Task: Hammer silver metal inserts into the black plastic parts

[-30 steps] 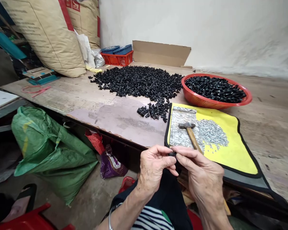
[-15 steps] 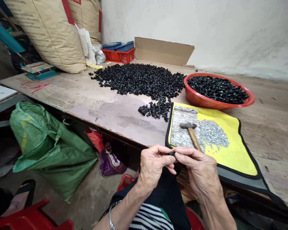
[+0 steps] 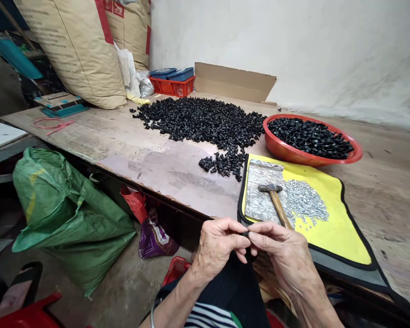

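Probably black plastic piece (image 3: 246, 234) between both hands (image 3: 217, 248) (image 3: 285, 255)

My feed shows the left hand (image 3: 217, 246) and right hand (image 3: 287, 255) pinching a small black plastic piece (image 3: 246, 234) between them, just over the edge of a yellow mat (image 3: 338, 241). On that mat, a wooden-handled hammer (image 3: 276, 202) lies across a mottled grey slab (image 3: 259, 196), beside silver metal bits (image 3: 305, 200); a red bowl (image 3: 271, 141) of black pieces sits past it, near a loose black heap (image 3: 198, 120)
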Demonstrator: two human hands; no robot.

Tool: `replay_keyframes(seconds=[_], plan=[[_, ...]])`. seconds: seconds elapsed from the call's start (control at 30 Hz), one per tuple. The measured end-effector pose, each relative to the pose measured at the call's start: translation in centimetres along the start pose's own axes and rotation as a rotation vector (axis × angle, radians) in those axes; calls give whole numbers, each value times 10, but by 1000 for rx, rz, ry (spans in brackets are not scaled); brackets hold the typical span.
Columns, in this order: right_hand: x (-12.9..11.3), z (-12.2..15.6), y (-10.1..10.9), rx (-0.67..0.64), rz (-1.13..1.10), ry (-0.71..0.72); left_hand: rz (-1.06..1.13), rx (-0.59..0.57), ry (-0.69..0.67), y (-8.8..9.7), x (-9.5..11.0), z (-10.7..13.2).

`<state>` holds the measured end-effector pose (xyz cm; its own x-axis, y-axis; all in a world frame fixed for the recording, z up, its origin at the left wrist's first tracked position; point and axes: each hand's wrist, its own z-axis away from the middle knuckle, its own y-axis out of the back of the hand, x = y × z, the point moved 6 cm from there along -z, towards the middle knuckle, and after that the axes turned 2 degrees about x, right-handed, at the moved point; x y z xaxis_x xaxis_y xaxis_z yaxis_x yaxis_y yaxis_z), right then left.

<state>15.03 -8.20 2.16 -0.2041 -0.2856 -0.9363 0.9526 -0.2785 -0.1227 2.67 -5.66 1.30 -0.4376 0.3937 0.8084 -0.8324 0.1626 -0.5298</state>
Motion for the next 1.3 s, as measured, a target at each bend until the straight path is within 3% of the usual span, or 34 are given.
replay_keyframes(seconds=[0.33,0.57,0.83,0.97,1.3], plan=[[5,7,-5,-14,-80,-36,81,-56,19,-1,-10,0],[4,11,-6,98,-171,26,177,-102,8,-8,-8,4],[4,12,-3,253,-293,116,324,-27,28,-16,-18,-1],[1,14,-1,260,-307,110,255,-75,-2,-19,-12,0],[7,16,1,291,-256,131,171,-31,6,-19,-13,0]])
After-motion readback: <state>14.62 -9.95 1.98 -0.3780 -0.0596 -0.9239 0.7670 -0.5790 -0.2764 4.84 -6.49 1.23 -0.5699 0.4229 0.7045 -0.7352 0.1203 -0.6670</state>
